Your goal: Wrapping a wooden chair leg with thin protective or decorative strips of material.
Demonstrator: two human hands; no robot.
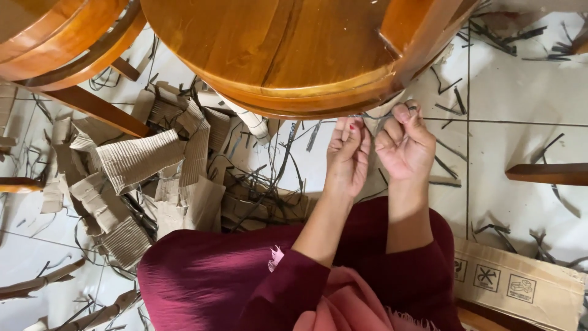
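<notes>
My left hand [348, 157] and my right hand [404, 144] are raised close together just under the rim of a round wooden seat [275, 49]. Both pinch a thin dark strand [370, 115] that runs along the seat's edge. The fingers of the right hand curl around the strand's right end; the left thumb and fingers close on it further left. My dark red sleeves and lap fill the bottom of the view.
Torn corrugated cardboard pieces [141, 159] lie piled on the white tiled floor at left, with several loose dark strips [490, 34] scattered around. A second wooden chair [67, 49] stands at upper left. A flat cardboard box [520, 282] lies at lower right; a wooden leg [548, 173] juts in at right.
</notes>
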